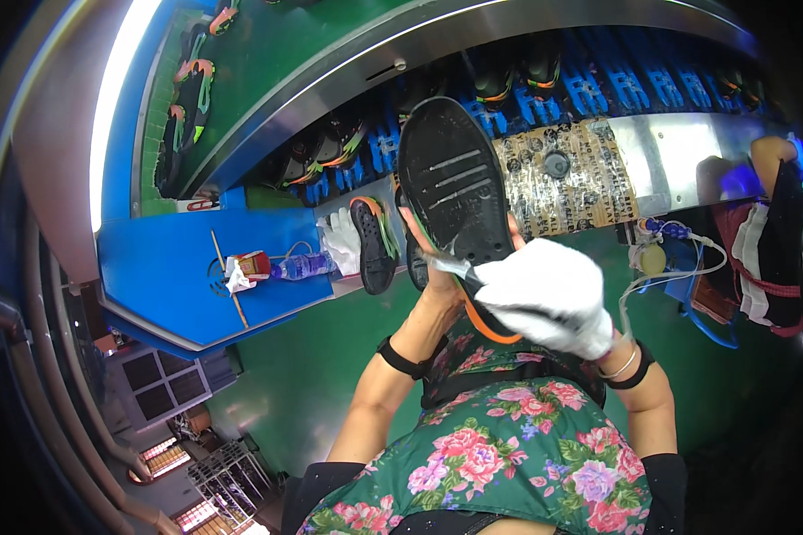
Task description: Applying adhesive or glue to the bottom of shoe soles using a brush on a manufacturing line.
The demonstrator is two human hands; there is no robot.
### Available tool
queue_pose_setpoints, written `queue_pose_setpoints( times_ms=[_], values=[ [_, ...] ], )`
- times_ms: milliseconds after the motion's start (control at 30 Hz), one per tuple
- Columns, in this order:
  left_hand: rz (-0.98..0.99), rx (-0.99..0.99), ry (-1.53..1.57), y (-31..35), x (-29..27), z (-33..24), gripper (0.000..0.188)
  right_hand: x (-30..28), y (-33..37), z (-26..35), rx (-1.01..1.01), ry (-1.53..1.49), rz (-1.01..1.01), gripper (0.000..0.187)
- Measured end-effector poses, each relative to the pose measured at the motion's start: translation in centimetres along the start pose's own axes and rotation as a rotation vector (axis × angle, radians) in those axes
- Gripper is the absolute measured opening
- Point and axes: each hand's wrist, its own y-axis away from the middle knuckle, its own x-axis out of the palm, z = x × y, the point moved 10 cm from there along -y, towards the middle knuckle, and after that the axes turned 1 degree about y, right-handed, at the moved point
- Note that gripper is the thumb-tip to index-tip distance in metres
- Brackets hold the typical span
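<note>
A shoe (451,178) with a black sole and orange and green edging is held up in front of me, its underside facing me. My left hand (441,283), bare, wraps round the shoe from beneath, with fingertips showing at both edges. My right hand (544,294), in a white glove, is closed on a small flat tool (451,264) with a shiny, pale tip. That tip lies over the lower part of the sole; the rest of the tool is hidden in the glove. Another black shoe (376,250) with orange edging stands to the left of my hands.
At left, a blue table (165,259) bears a plastic bottle (303,266), a red container (255,264), a stick (227,276) and a white glove (340,239). Ahead, blue racks (589,94) carry shoes behind a taped metal ledge (678,147). Another person (767,232) sits at right.
</note>
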Motion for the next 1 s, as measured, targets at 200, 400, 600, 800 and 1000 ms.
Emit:
queue_pose_setpoints(
  times_ms=[200, 400, 600, 800, 1000],
  values=[
    [-0.041, 0.0, 0.103, 0.1, 0.2, -0.8, 0.13, 0.9, 0.4, 0.8, -0.047, 0.13, 0.021, 0.036],
    [0.026, -0.035, 0.164, 0.2, -0.1, -1.5, 0.129, -0.4, 1.2, -1.3, 0.111, -0.095, -0.036, 0.034],
    [0.022, 0.051, 0.106, 0.0, -0.4, -3.3, 0.127, 1.0, 1.3, 0.6, 0.033, -0.026, 0.022, 0.031],
    [-0.015, 0.156, 0.162, -0.4, 0.9, -5.0, 0.135, 0.5, 1.4, 0.0, 0.099, -0.022, -0.022, 0.023],
    [-0.007, 0.172, 0.176, -0.7, 1.6, -5.7, 0.136, -0.4, 2.6, -2.5, 0.287, -0.197, -0.154, 0.022]
  ],
)
